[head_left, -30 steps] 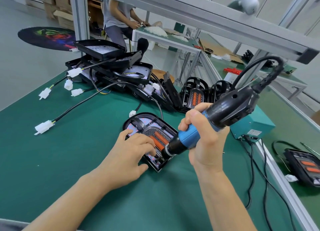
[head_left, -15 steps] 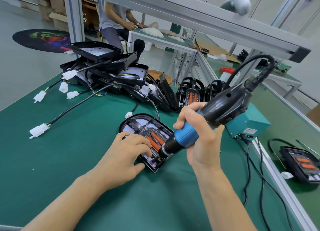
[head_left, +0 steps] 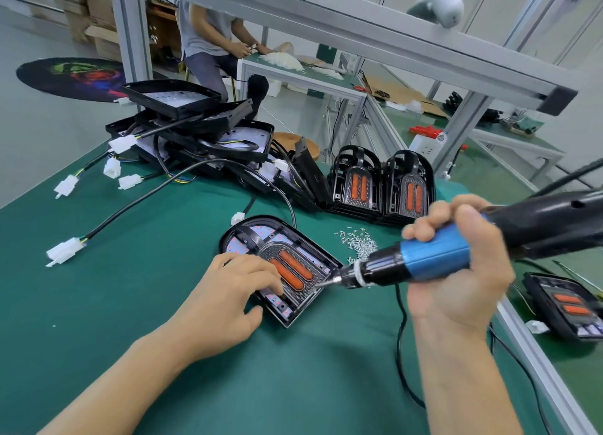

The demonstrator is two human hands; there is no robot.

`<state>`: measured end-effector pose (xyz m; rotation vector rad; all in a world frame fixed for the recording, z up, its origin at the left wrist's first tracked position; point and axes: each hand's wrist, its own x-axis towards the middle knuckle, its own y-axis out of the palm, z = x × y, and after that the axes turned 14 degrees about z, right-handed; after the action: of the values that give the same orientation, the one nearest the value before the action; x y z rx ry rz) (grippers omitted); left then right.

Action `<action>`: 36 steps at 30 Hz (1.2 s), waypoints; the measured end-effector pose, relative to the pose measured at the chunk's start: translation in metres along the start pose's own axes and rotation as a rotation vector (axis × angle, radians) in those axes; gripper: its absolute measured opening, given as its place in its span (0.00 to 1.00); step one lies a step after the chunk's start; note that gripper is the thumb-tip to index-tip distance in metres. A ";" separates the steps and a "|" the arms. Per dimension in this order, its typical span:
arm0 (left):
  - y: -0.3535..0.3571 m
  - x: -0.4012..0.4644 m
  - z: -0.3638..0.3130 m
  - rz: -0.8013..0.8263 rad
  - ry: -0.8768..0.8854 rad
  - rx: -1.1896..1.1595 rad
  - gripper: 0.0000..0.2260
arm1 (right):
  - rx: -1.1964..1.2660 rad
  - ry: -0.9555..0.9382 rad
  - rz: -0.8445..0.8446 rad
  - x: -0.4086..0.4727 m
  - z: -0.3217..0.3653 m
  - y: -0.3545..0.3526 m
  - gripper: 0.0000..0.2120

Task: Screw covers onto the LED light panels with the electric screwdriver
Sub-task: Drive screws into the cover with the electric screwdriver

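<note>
A black LED light panel [head_left: 261, 239] with two orange lenses lies flat on the green mat. My left hand [head_left: 225, 299] rests on its near left part, fingers spread flat over the cover. My right hand [head_left: 456, 271] grips the blue and black electric screwdriver [head_left: 434, 255], which lies almost level. Its bit tip touches the panel's right edge near the lower corner. A small heap of silver screws [head_left: 359, 240] lies just behind the screwdriver's nose.
A pile of black panel housings [head_left: 195, 131] with cables and white connectors [head_left: 63, 250] fills the back left. Two stacks of covers [head_left: 380, 186] stand upright behind. Another panel [head_left: 567, 307] lies at right, beyond the aluminium rail. A person sits at a far table [head_left: 293, 72].
The screwdriver has swung from steeply tilted to nearly level, and its tip moved to the panel's right edge. My right hand shifted right, uncovering the screws. My left hand stays on the panel.
</note>
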<state>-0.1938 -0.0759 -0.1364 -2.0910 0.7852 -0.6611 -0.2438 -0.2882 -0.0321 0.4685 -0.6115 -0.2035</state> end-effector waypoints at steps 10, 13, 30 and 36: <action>0.000 0.003 -0.001 -0.086 -0.036 -0.113 0.12 | -0.375 -0.029 -0.226 0.021 0.032 -0.069 0.06; 0.002 0.004 0.001 -0.277 -0.161 -0.306 0.13 | -0.449 -0.124 -0.286 0.026 0.020 -0.085 0.06; -0.003 0.049 -0.045 -0.341 -0.120 -0.059 0.08 | -0.482 -0.048 -0.218 0.043 -0.001 -0.083 0.08; 0.041 0.135 -0.080 0.142 -0.121 0.329 0.15 | -0.362 -0.096 -0.241 0.039 0.019 -0.078 0.11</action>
<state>-0.1694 -0.2325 -0.1008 -1.7422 0.6979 -0.5407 -0.2274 -0.3764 -0.0361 0.1814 -0.5959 -0.5584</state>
